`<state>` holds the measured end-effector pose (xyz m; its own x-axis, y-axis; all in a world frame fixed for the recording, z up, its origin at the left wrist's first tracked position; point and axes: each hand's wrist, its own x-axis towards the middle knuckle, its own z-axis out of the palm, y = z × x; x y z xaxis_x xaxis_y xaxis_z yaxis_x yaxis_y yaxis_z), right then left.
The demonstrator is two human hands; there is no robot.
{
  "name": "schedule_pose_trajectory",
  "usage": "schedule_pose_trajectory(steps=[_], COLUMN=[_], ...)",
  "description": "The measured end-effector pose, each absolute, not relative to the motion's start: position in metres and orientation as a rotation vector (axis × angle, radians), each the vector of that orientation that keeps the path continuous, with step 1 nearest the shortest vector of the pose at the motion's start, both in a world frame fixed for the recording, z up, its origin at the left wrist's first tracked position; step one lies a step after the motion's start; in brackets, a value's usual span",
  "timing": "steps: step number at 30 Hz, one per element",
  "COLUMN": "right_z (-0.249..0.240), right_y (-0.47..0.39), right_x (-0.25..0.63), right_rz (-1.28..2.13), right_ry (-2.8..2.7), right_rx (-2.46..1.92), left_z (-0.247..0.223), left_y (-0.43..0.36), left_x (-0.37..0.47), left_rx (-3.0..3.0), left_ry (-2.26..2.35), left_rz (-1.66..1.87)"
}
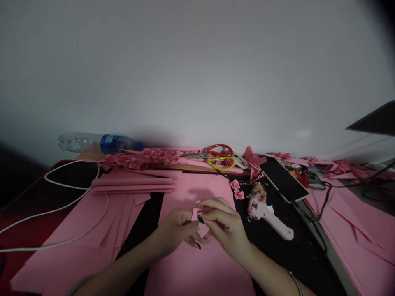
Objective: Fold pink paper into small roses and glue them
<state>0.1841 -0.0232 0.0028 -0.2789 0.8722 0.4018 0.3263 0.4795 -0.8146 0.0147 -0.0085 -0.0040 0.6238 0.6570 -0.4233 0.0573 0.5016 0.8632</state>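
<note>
Both hands meet over a long pink paper sheet [200, 271] in the middle of the table. My left hand [177, 230] is closed on a small piece of pink paper [203, 231], with the thumb on top and fingers beneath. From the other side, my right hand [226, 226] pinches the same piece between thumb and fingertips. The fingers partly cover the paper, so its exact fold is hidden. Two small pink paper roses [237, 189] lie just beyond my right hand. A pink glue gun [268, 213] rests to its right.
Scissors [220, 156] with red and yellow handles lie at the back among paper roses [166, 156]. A plastic bottle [92, 144] lies by the wall. Rolled pink paper [132, 185] and white cable [74, 201] are left; a phone [284, 179] and pink sheets [364, 234] right.
</note>
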Motion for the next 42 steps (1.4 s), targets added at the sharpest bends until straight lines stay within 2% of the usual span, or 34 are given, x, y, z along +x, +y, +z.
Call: schedule_pose_trajectory(steps=[4,14,24,32,42], right_z=[0.002,0.007,0.001,0.008,0.001], right_y=[-0.023,-0.024,-0.02,-0.019,-0.022], right_x=[0.188,0.192,0.192,0.189,0.189], right_rz=[0.677,0.842,1.098,1.292,1.383], right_ry=[-1.963,-2.022,-1.555,-1.989,-1.991], right_rx=[-0.964,-0.973,-1.131,-1.274,-1.158], left_z=[-0.002,-0.005,0.001,0.004,0.005], left_y=[-0.007,-0.005,-0.009,-0.013,-0.014], left_x=[0.015,0.014,0.011,0.013,0.012], left_rx=[0.929,0.995,1.089,1.161,1.215], left_ry=[0.878,0.909,0.777,0.743,0.734], left_rz=[0.448,0.495,0.382,0.29,0.265])
